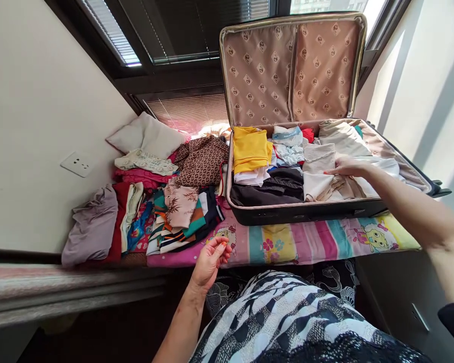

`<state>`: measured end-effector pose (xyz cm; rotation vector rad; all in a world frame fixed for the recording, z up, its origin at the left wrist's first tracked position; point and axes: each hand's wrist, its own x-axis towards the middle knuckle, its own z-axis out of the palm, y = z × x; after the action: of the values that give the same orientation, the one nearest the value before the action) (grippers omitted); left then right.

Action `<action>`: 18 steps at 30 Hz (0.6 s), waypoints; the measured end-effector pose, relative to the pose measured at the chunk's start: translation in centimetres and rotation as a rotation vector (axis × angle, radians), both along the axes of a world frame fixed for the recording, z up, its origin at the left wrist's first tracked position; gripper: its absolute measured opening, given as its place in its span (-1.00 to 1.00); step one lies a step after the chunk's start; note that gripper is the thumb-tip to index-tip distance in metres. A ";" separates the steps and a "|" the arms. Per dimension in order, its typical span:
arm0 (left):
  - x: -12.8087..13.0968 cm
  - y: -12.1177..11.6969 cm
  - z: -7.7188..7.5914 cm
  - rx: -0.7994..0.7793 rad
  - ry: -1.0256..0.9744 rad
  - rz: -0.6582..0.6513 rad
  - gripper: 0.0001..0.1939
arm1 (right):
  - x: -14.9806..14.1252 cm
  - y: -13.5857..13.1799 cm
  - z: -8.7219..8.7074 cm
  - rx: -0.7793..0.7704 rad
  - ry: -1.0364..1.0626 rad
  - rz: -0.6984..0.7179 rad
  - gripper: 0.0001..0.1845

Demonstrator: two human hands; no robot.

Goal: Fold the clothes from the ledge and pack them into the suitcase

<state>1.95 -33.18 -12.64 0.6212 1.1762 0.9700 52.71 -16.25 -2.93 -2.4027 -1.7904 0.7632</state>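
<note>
An open suitcase (310, 210) lies on a striped cartoon-print sheet (298, 242), its patterned lid propped upright against the window. Folded clothes fill it: a yellow top (249, 147), black garments (276, 189), beige and white pieces (318, 171). My right hand (348, 166) rests flat on the beige clothes inside, fingers stretched out. My left hand (211, 259) hovers at the sheet's near edge, fingers loosely curled with nothing in them, close to a pile of colourful folded clothes (181, 217).
More garments lie left of the suitcase: a brown patterned piece (202, 161), a mauve one (93, 227), red and pink ones, a white pillow (147, 135). A wall socket (76, 164) sits at left. My black-and-white patterned clothing (287, 317) fills the foreground.
</note>
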 end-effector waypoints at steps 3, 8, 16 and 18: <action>-1.0 0.4 -0.2 0.025 0.035 0.007 -0.35 | -1.4 0.9 0.8 0.219 -0.371 0.015 -0.36; -3.8 1.2 -1.1 0.088 0.115 0.074 -0.40 | -1.9 0.2 -3.7 0.152 -0.440 0.383 0.20; -12.0 4.7 -5.5 0.205 0.644 0.256 -0.83 | 4.9 0.2 -14.3 0.256 -0.477 0.667 0.11; -14.1 6.5 -6.2 0.261 0.933 0.280 -0.92 | 5.0 0.7 -14.2 0.414 -0.367 0.653 -0.02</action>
<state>-12.13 -26.65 -18.88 1.2141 2.0106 1.1092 57.73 -15.59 -17.10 -1.7705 -2.6012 -0.0696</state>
